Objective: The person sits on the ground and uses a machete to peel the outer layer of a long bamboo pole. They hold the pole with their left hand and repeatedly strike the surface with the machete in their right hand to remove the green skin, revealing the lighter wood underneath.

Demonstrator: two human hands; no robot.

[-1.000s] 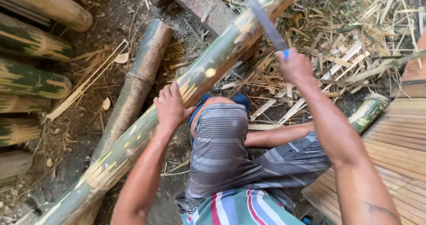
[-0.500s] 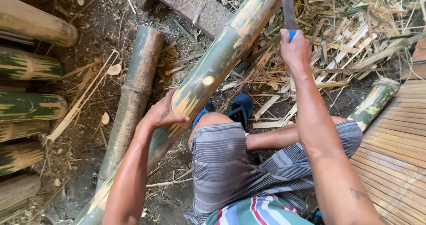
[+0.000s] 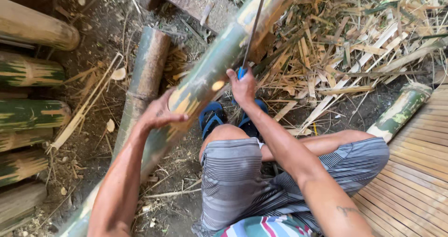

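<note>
Long green bamboo pole lay slanted across the dirt ground, from lower left to upper right, upper end resting on a wooden block. Left hand lay on top of the pole near its middle, fingers curled loosely over the curve, pressing down. Right hand was closed in a fist round the blue handle of a long-bladed knife; blade stood edge-on against the pole's right flank, whether cutting in or only touching could not be told. Shorter bamboo section lay just left of the pole. Cut bamboo ends stacked at left edge. Split strips and shavings heaped at upper right. Woven bamboo mat at lower right, another short green piece beside it.
</note>
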